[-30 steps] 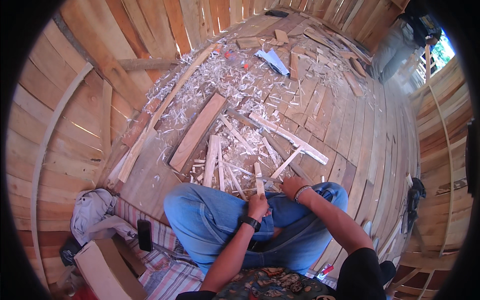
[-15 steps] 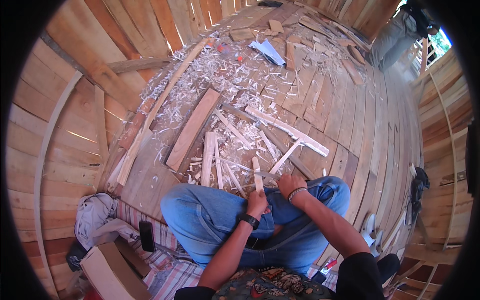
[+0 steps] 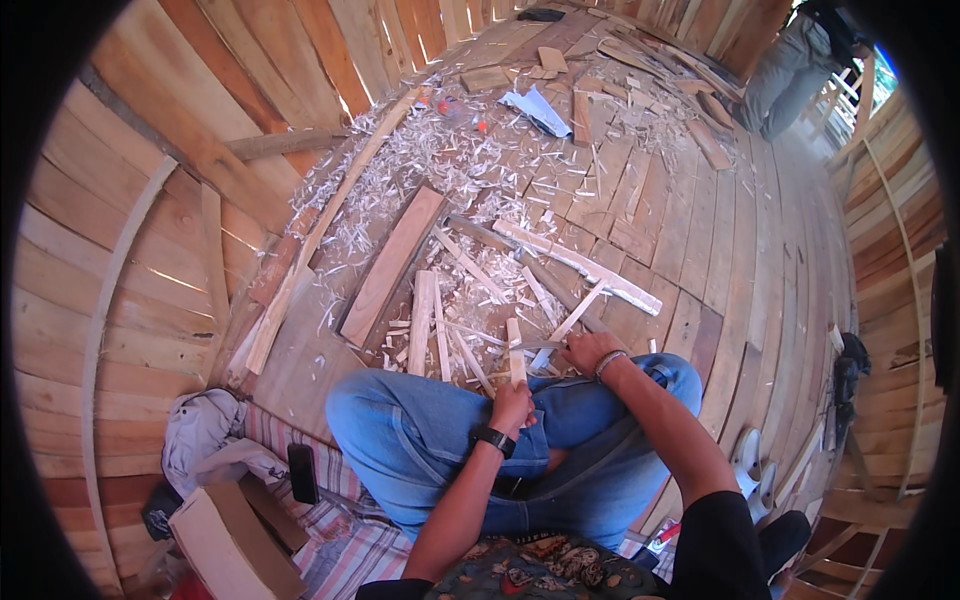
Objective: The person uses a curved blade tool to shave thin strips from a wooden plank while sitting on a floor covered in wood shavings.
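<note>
A seated person's left hand [image 3: 513, 405] grips an upright wooden stick [image 3: 516, 357]. The right hand [image 3: 588, 350] is closed on a blade [image 3: 537, 345] touching it, above a floor [image 3: 700, 250] littered with shavings.

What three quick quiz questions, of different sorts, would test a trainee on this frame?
1. True or false: the left hand grips a short wooden stick standing upright.
2. What does the right hand hold against that stick? A) a blade B) a hammer C) a brush
3. What litters the plank floor around the long board?

Key: 1 true. 2 A, a thin blade, though it shows small. 3 Pale wood shavings and offcuts.
</note>
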{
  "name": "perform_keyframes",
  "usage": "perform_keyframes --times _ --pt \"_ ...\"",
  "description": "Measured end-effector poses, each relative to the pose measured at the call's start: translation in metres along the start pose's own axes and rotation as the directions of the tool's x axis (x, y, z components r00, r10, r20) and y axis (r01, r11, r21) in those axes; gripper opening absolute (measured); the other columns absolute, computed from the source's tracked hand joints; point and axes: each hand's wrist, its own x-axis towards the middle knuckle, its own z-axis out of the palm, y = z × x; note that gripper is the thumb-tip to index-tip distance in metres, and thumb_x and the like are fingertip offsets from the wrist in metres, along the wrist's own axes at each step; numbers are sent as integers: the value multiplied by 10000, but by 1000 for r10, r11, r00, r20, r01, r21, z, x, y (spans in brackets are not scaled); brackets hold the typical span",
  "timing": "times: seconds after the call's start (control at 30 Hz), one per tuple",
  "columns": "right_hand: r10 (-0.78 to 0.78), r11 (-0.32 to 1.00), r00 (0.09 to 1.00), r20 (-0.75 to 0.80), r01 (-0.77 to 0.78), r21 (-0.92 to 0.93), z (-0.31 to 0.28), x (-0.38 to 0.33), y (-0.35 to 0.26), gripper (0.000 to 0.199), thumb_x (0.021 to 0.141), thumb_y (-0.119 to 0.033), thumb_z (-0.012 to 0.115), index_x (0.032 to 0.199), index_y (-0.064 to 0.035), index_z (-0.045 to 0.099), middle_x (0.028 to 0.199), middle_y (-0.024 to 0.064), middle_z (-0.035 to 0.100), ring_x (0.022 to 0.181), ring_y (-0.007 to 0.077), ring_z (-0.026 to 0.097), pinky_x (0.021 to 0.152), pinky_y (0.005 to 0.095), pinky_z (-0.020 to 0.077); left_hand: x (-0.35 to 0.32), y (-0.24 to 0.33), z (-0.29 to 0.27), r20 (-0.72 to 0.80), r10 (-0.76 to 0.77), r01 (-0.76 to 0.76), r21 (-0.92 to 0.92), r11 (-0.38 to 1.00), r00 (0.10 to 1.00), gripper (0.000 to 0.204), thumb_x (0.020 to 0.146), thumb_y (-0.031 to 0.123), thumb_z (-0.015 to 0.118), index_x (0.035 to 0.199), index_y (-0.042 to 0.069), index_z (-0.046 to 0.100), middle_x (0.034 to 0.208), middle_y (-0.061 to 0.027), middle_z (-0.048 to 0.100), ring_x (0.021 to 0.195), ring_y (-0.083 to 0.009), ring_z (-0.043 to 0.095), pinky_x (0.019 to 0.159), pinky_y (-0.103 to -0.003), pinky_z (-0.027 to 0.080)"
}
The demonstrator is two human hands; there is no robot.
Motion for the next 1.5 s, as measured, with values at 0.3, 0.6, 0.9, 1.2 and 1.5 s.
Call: perform_keyframes --times 0.3,0.6,0.9,1.2,1.5 --pt "11 1000 999 40 -11 8 -8 -14 -12 491 931 -479 388 982 -39 599 855 186 669 823 353 652 740 452 505 -3 -2 2 5 36 -36 -32 999 999 170 915 155 408 842 12 463 572 -67 497 390 -170 494 355 -287 412" --pt "-81 889 997 -7 76 452 48 22 -40 453 914 -359 420 1081 63 426 865 292 630 835 423 622 774 493 481 -7 77 -57 51 160 -167 417 893 986 193 781 79 522 922 -46 560 702 -88 578 533 -168 574 444 -281 451" --pt "115 687 969 -216 80 722 26 24 -102 284 866 -242 531 901 40 511 785 292 611 784 450 600 731 518 472 3 143 -114 44 330 -319 398 860 943 283 777 27 529 1020 -70 638 724 -65 608 553 -105 545 503 -255 437" --pt "229 779 973 -15 -174 602 1 -14 -78 295 857 -226 522 959 45 577 835 288 615 789 410 625 744 501 499 5 186 -114 -155 437 -306 512 803 886 172 805 34 628 963 -29 653 696 -25 605 538 -59 524 465 -189 397" --pt "267 575 941 -208 17 818 -21 8 -86 244 906 -229 482 956 9 508 846 271 620 772 420 619 691 532 481 26 169 -100 -246 636 -415 579 702 732 150 797 62 665 927 -8 638 686 -28 602 474 -45 482 420 -201 371"
